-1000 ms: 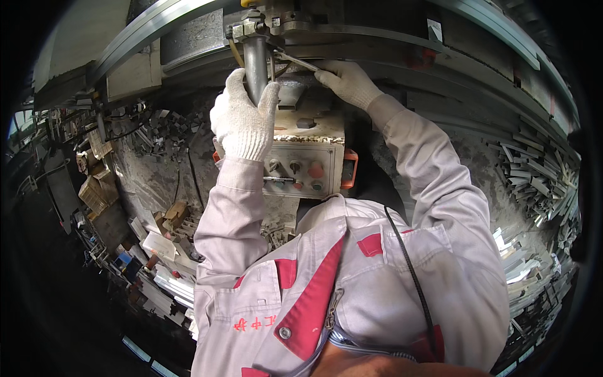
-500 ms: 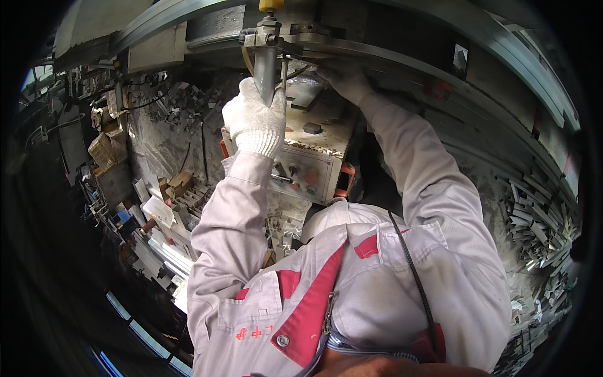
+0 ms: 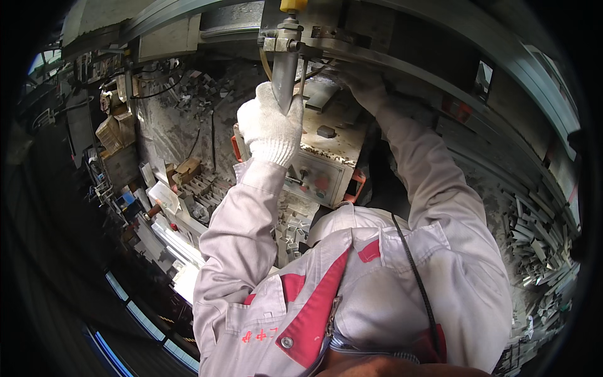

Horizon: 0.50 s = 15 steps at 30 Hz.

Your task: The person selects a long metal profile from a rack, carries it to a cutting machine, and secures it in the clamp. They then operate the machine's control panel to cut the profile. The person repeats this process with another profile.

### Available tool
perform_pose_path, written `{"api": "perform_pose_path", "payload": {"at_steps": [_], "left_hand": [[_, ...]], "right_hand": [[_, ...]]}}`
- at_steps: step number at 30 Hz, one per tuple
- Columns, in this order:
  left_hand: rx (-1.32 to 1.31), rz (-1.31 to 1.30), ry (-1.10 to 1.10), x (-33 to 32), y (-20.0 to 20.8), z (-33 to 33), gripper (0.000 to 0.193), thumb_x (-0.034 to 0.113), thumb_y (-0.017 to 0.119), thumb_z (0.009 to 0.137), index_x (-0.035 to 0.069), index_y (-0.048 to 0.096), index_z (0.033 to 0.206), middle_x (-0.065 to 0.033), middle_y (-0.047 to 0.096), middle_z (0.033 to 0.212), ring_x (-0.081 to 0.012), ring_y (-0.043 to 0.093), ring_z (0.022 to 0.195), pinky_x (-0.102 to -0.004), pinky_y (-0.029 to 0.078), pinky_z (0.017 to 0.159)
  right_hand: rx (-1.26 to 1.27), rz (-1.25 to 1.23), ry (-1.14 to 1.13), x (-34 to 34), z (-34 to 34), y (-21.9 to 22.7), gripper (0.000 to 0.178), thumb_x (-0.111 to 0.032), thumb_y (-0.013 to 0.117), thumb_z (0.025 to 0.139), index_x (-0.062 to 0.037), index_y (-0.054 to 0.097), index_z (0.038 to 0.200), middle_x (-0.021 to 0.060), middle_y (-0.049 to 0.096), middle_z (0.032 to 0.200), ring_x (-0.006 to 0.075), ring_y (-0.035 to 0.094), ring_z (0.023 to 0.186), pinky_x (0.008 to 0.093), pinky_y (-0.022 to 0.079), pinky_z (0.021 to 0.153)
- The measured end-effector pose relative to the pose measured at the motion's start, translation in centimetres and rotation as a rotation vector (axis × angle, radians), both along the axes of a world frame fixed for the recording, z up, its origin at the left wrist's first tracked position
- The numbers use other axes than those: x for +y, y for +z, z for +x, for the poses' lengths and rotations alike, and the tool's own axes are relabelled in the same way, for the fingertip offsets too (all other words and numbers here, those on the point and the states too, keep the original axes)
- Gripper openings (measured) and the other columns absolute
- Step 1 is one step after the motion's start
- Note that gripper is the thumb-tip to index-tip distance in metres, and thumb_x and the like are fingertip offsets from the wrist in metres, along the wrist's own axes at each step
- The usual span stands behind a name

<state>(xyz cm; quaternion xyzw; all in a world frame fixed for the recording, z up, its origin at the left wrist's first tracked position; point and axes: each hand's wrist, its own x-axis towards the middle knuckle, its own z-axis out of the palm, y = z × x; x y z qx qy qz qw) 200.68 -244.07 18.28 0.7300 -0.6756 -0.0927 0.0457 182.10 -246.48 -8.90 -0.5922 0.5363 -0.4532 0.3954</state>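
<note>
My left hand (image 3: 270,129), in a white knitted glove, is closed around the lower part of an upright grey metal cylinder (image 3: 285,72). Fittings and a yellow cap (image 3: 293,5) top this cylinder, and a thin rod (image 3: 304,78) runs beside it. Farther right, my right hand (image 3: 364,88) reaches in under a long metal rail (image 3: 402,63). Shadow and the rail hide its fingers, so what they touch cannot be made out. Below the hands stands a worn metal control box (image 3: 342,141) with knobs on its front panel and a small dark block (image 3: 326,131) on top.
Red-orange handles (image 3: 358,183) flank the box. Cardboard boxes (image 3: 116,133) and metal offcuts (image 3: 195,91) lie to the left. A heap of cut metal strips (image 3: 543,235) covers the floor at right. Metal beams (image 3: 502,53) cross the far side.
The whole view has shifted, so the scene sits slightly farther right. My left hand keeps its grip on the cylinder, and my right hand stays under the rail.
</note>
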Motion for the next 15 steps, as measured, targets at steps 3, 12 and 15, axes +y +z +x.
{"api": "perform_pose_path", "payload": {"at_steps": [3, 12, 15], "left_hand": [[0.009, 0.005, 0.012, 0.1, 0.0, 0.0, 0.043, 0.032, 0.086, 0.097, 0.005, 0.067, 0.125, -0.0195, 0.08, 0.095, -0.0396, 0.081, 0.087, -0.0462, 0.063, 0.08], [0.02, -0.012, 0.005, 0.3, -1.0, 0.6, 0.053, 0.036, 0.09, 0.092, 0.006, 0.064, 0.126, -0.0189, 0.074, 0.093, -0.0417, 0.074, 0.09, -0.0534, 0.057, 0.082], [0.017, 0.023, 0.022, 0.4, -1.0, 0.7, 0.055, 0.038, 0.089, 0.093, 0.007, 0.063, 0.13, -0.0199, 0.072, 0.099, -0.0417, 0.07, 0.097, -0.055, 0.055, 0.088]], "right_hand": [[0.046, 0.021, 0.026, -0.1, -0.1, 0.2, 0.028, -0.02, 0.074, 0.111, -0.0107, 0.08, 0.136, 0.0119, 0.082, 0.127, 0.0289, 0.076, 0.121, 0.0395, 0.059, 0.106], [0.243, 0.205, 0.185, -2.3, 0.9, 4.0, 0.04, -0.039, 0.064, 0.116, -0.0189, 0.073, 0.149, 0.015, 0.076, 0.143, 0.0369, 0.071, 0.133, 0.0456, 0.054, 0.117], [0.262, 0.217, 0.201, -3.1, 2.0, 3.8, 0.036, -0.037, 0.068, 0.114, -0.0166, 0.077, 0.143, 0.0152, 0.077, 0.14, 0.0352, 0.072, 0.131, 0.0456, 0.056, 0.114]]}}
